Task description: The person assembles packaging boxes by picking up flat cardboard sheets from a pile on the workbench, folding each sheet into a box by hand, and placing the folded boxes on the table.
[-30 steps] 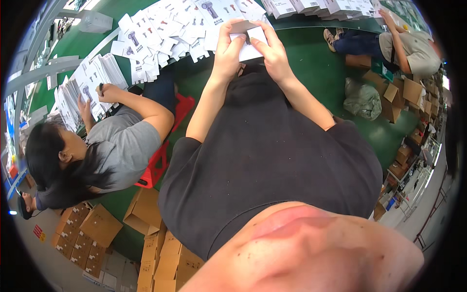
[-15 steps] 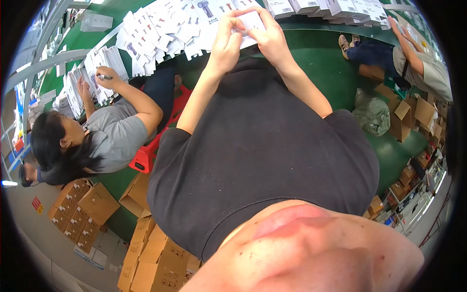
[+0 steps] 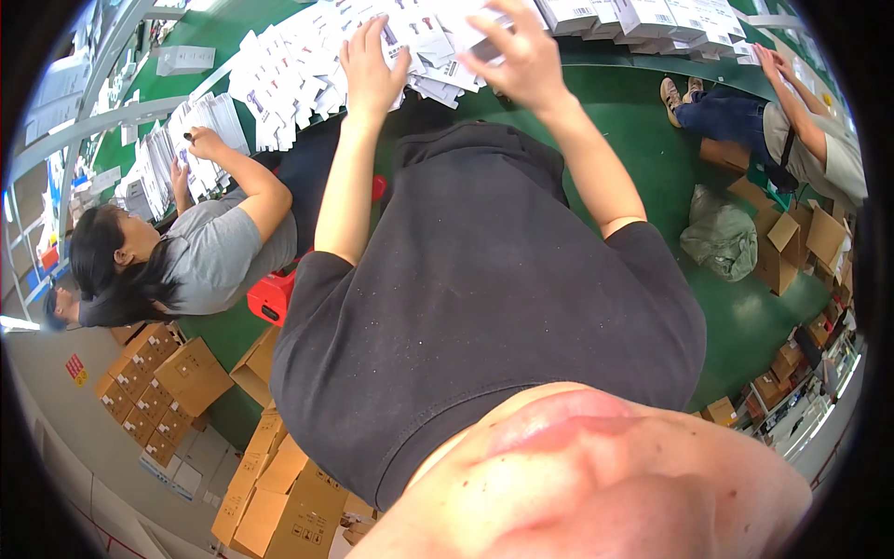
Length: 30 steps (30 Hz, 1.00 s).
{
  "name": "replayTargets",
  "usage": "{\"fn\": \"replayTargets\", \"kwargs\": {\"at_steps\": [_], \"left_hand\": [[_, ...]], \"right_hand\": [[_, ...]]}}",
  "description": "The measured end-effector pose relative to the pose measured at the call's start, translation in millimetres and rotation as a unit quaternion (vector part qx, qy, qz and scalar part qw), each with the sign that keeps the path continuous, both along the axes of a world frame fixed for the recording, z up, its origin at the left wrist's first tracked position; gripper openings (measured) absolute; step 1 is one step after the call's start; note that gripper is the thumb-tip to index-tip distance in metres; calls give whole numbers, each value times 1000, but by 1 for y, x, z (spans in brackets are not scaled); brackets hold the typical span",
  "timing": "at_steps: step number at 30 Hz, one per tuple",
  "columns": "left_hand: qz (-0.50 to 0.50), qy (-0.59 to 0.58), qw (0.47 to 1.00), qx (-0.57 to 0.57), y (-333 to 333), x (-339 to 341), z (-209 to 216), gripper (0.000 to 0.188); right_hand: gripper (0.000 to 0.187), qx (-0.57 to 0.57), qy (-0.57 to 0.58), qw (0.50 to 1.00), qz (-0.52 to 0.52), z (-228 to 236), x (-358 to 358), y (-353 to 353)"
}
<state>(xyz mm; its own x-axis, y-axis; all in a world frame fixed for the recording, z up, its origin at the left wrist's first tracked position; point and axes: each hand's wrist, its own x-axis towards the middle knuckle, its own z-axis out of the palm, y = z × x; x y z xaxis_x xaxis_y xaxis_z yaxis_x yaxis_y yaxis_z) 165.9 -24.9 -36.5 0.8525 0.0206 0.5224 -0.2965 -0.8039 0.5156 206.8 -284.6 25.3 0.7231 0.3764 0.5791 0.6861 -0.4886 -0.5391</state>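
My left hand (image 3: 374,79) is over the near edge of a spread of flat white printed cartons (image 3: 284,84), fingers apart, nothing seen in its grip. Further right, my right hand (image 3: 526,65) is raised with bent fingers and thumb apart, slightly blurred. A white carton (image 3: 458,20) shows behind its fingertips; whether they grip it I cannot tell. More flat cartons with small pictures of a tool lie between and beyond my hands.
White boxes (image 3: 656,19) stand in rows at the table's right. On the left, a seated co-worker (image 3: 209,252) handles upright flat cartons (image 3: 163,154); another person (image 3: 805,130) is at the far right. Brown cardboard boxes (image 3: 289,503) and a plastic bag (image 3: 722,238) are on the floor.
My hands have come apart from the small white carton they both held. The left moved left onto the flat cartons; the right moved slightly right, its fingers spreading.
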Motion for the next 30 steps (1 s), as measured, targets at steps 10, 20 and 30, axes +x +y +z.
{"fn": "replayTargets", "kwargs": {"at_steps": [10, 20, 30], "left_hand": [[-26, 322, 893, 315, 3, 10, -103, 128], [-64, 233, 963, 120, 0, -33, -69, 66], [-107, 154, 970, -155, -11, -75, 94, 52]], "right_hand": [[31, -64, -89, 984, -138, -36, 3, -15], [14, 34, 222, 971, 85, -64, -35, 1], [104, -5, -11, 992, 124, -32, 0, 50]]}}
